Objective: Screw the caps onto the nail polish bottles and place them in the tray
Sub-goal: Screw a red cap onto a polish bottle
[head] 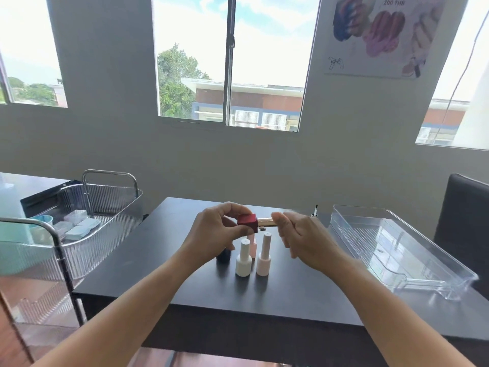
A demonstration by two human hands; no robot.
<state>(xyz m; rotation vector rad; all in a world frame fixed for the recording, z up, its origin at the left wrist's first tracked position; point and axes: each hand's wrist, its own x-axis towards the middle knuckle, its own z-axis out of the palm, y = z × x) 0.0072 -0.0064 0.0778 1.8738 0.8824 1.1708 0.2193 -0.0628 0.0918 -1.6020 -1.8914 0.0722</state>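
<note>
My left hand [217, 229] grips a square red nail polish bottle [247, 221], held on its side above the table. My right hand [301, 238] pinches the gold cap [265, 221] at the bottle's neck, the two touching. Below them stand a white capped bottle [243, 259], a pale pink capped bottle [264, 255] and another pink bottle [252, 245] half hidden behind them. A dark bottle [223, 256] stands under my left wrist. A clear plastic tray [428, 263] lies on the right of the table with no bottles in it.
The black table [164, 276] ends near me. A small open bottle with a brush [315, 211] stands beside the tray's far corner. A clear cart with a metal frame [105, 205] holding small boxes stands left. A dark chair [460, 207] is at far right.
</note>
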